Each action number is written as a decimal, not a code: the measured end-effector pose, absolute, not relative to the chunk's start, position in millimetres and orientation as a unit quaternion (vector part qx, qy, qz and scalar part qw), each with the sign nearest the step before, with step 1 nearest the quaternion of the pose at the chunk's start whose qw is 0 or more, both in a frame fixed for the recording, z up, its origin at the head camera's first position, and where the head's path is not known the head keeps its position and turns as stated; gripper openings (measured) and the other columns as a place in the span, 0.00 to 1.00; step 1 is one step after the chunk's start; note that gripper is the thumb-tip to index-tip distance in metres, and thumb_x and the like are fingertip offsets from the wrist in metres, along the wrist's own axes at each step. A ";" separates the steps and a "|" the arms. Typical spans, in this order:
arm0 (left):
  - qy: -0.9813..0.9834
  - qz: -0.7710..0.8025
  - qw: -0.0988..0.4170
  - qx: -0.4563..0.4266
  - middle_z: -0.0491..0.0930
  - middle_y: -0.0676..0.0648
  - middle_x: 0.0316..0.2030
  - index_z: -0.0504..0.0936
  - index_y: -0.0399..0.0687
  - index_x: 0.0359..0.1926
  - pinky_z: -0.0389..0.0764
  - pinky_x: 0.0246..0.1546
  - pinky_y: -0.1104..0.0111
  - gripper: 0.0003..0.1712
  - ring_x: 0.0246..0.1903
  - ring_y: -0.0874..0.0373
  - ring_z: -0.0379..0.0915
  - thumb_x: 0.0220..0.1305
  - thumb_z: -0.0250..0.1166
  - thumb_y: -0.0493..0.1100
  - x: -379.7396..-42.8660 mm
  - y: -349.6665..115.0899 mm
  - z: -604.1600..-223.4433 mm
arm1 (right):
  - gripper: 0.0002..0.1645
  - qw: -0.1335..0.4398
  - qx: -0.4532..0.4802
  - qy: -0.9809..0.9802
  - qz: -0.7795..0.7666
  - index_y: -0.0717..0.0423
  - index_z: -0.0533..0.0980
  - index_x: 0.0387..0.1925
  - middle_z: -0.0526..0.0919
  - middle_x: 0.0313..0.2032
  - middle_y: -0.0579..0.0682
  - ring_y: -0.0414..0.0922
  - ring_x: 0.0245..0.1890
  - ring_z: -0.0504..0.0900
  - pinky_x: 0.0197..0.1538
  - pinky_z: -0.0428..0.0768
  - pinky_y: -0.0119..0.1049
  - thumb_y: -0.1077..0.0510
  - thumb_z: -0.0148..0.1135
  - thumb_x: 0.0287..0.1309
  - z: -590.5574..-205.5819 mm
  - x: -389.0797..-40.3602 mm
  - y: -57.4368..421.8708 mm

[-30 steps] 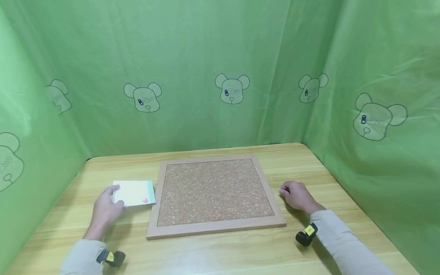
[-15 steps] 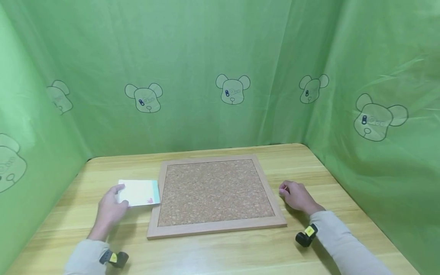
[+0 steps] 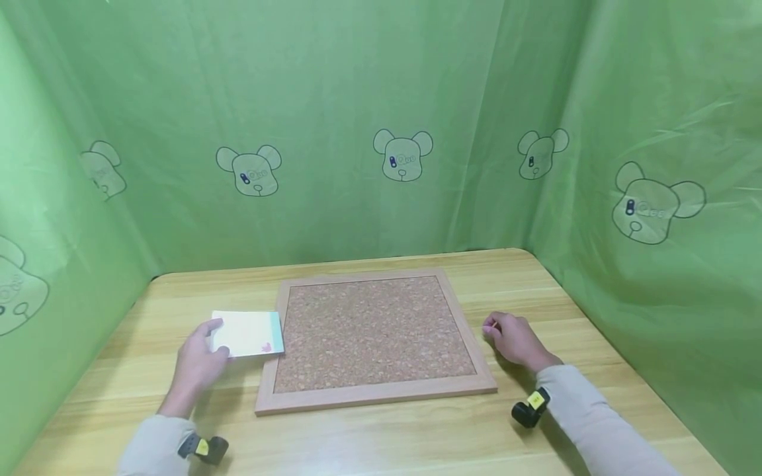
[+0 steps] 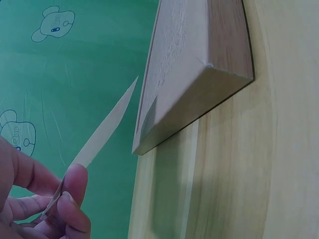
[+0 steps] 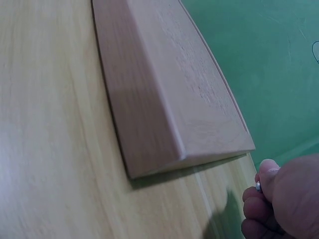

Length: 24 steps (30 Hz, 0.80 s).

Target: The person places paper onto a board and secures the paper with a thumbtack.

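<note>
My left hand (image 3: 199, 360) pinches a white paper card (image 3: 245, 333) by its left edge, thumb on top. The card has a mint strip at its right end and a small pink figure in a corner. That right end overlaps the left frame of a corkboard (image 3: 375, 334); in the left wrist view the card (image 4: 107, 132) is raised, seen nearly edge-on. To the right of the board is my right hand (image 3: 516, 340), fingers curled. Between its thumb and forefinger the right wrist view shows the tip of a small whitish object (image 5: 258, 186), mostly hidden by the fingers.
The corkboard's light wooden frame (image 3: 381, 391) lies flat on a wood-grain table (image 3: 369, 436). Green curtains (image 3: 333, 211) with bear-head drawings enclose the table at the back and both sides. A black camera (image 3: 526, 413) is strapped to each wrist.
My left hand has carried the paper card a short way right, so its mint end now overlaps the board's left frame. My right hand has stayed in place.
</note>
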<state>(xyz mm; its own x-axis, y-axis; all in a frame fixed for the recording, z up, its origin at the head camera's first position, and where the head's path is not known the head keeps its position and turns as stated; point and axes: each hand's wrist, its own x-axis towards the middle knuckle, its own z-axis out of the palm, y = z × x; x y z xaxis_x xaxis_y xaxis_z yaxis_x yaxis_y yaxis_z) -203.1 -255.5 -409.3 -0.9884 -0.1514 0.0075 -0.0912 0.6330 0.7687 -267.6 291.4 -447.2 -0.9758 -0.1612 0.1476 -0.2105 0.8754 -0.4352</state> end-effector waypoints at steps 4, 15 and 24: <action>-0.901 -0.428 0.039 0.064 0.53 0.25 0.67 0.54 0.29 0.70 0.61 0.60 0.41 0.39 0.62 0.32 0.55 0.57 0.53 0.30 -204.1 -252.4 -408.8 | 0.04 0.058 0.097 -0.966 0.233 0.59 0.77 0.32 0.77 0.25 0.48 0.45 0.27 0.74 0.32 0.75 0.42 0.64 0.58 0.63 -447.1 -267.8 290.7; -0.901 -0.427 0.038 0.069 0.55 0.26 0.67 0.55 0.32 0.71 0.75 0.37 0.57 0.38 0.45 0.39 0.72 0.58 0.53 0.30 -204.4 -245.4 -409.4 | 0.03 0.058 0.100 -0.964 0.240 0.58 0.77 0.31 0.78 0.26 0.47 0.45 0.28 0.75 0.33 0.75 0.42 0.65 0.60 0.61 -444.9 -265.3 287.8; -0.899 -0.432 0.040 0.064 0.56 0.27 0.67 0.56 0.32 0.71 0.74 0.35 0.60 0.38 0.40 0.45 0.74 0.58 0.53 0.30 -205.2 -242.6 -409.1 | 0.03 0.047 0.107 -0.963 0.242 0.58 0.77 0.32 0.79 0.27 0.48 0.46 0.29 0.76 0.36 0.77 0.45 0.66 0.60 0.61 -444.5 -267.2 285.1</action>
<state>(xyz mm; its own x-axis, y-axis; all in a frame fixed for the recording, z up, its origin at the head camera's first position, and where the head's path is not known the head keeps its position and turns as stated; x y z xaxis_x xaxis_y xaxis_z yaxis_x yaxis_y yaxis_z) -205.2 -242.6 -409.1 -0.9887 -0.1490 0.0172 -0.0796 0.6187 0.7816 -267.2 285.1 -444.5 -0.9727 -0.1838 0.1417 -0.2289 0.8595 -0.4570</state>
